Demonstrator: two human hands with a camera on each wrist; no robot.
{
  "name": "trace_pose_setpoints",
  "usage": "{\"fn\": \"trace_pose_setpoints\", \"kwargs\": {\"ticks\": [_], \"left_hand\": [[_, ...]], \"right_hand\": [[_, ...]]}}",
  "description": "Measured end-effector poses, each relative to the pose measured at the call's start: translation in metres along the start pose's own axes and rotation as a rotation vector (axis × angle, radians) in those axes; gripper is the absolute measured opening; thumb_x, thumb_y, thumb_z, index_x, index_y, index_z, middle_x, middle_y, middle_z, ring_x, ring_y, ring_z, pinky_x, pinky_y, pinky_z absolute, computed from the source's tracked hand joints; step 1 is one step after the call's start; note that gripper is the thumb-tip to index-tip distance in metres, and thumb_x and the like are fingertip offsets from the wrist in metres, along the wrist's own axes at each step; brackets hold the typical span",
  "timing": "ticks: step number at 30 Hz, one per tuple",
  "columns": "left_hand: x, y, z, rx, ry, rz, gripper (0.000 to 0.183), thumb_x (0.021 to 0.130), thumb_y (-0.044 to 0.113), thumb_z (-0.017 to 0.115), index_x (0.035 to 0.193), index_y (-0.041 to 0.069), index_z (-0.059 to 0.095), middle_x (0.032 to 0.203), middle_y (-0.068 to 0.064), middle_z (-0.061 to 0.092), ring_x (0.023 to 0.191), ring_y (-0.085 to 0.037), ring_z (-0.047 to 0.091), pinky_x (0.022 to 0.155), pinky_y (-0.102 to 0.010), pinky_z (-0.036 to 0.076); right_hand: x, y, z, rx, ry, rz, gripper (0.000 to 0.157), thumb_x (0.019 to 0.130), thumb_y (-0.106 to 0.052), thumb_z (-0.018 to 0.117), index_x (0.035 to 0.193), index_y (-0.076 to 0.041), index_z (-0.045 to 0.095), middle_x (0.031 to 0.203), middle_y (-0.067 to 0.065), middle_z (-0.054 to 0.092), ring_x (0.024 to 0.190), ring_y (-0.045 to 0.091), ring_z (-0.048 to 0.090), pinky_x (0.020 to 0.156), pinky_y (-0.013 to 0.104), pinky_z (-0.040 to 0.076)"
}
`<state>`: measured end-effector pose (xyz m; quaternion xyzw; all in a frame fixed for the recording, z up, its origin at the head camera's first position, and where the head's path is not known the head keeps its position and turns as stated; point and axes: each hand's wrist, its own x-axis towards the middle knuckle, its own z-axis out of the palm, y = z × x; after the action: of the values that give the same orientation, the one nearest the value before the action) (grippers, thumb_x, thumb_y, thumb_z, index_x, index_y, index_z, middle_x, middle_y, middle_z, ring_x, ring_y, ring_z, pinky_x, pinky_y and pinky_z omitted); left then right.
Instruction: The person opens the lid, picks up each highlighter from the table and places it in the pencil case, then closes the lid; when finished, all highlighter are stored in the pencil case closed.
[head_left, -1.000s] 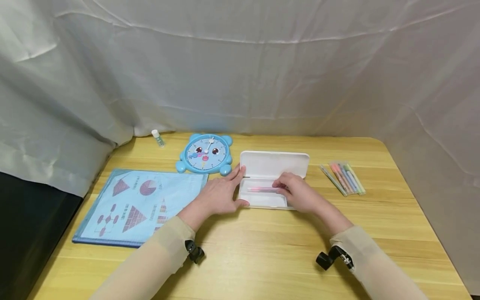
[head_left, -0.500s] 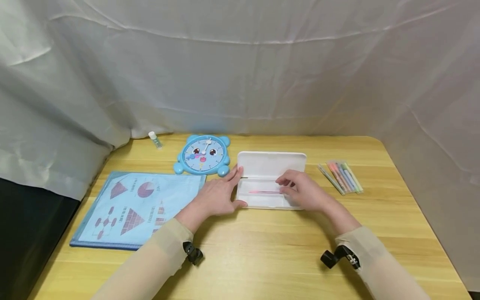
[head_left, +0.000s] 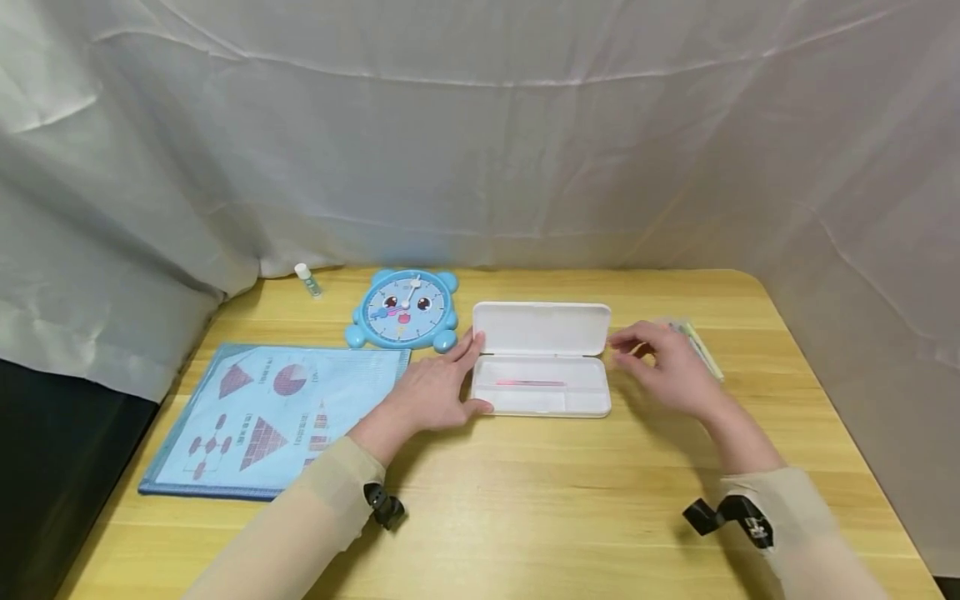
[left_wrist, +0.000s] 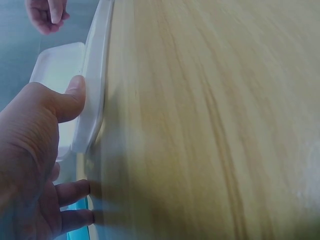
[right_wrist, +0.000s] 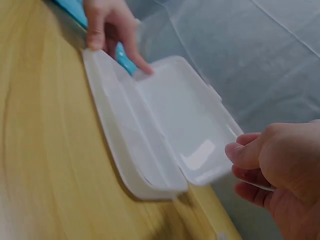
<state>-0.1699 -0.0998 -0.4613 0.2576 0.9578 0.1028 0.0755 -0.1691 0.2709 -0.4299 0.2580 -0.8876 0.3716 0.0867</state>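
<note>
Seen at a wooden surface [head_left: 525, 500] with a blue folder [head_left: 277, 404], coloured pens [head_left: 705, 352] partly screened by the right hand [head_left: 663, 367], a blue clock [head_left: 405, 310] and, farthest, a glue stick [head_left: 308, 281]. Touching an open white case [head_left: 540, 368] at its left end with the left hand [head_left: 431, 387] spread, with the right loosely curled, empty, just off the case's right end. Shown with a pink stick [head_left: 531, 383] inside, discernible only from the head view.

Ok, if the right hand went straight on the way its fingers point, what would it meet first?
Probably the right edge of the raised lid of the white case, just ahead of the right hand. Depth is unclear, so it might miss.
</note>
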Motion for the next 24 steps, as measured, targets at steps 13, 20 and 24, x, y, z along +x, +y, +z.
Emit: {"fn": "trace_pose_setpoints", "kwargs": {"ticks": [13, 20, 24], "left_hand": [[0.001, 0.0, 0.002, -0.015, -0.002, 0.015, 0.11, 0.092, 0.071, 0.066, 0.171, 0.015, 0.013, 0.175, -0.006, 0.009, 0.13, -0.038, 0.06, 0.085, -0.045, 0.056], [-0.001, 0.0, -0.002, -0.034, -0.015, 0.005, 0.109, 0.093, 0.07, 0.067, 0.17, 0.016, 0.014, 0.176, -0.005, 0.007, 0.131, -0.039, 0.059, 0.085, -0.044, 0.055], [0.001, 0.0, -0.002, -0.026, -0.019, 0.006, 0.108, 0.093, 0.07, 0.067, 0.17, 0.015, 0.015, 0.176, -0.006, 0.008, 0.129, -0.039, 0.061, 0.085, -0.044, 0.055]], "right_hand": [[-0.031, 0.025, -0.032, -0.075, 0.072, 0.249, 0.016, 0.095, 0.003, 0.076, 0.11, 0.008, 0.075, 0.102, 0.021, 0.075, 0.087, 0.032, 0.068, 0.073, 0.015, 0.048], [-0.041, 0.037, -0.031, -0.116, 0.065, 0.342, 0.017, 0.094, 0.0, 0.078, 0.109, 0.009, 0.075, 0.097, 0.02, 0.075, 0.085, 0.033, 0.069, 0.069, 0.018, 0.05], [-0.043, 0.039, -0.024, -0.175, 0.067, 0.361, 0.016, 0.093, -0.001, 0.079, 0.105, 0.008, 0.074, 0.091, 0.017, 0.074, 0.081, 0.029, 0.067, 0.068, 0.029, 0.052]]}}
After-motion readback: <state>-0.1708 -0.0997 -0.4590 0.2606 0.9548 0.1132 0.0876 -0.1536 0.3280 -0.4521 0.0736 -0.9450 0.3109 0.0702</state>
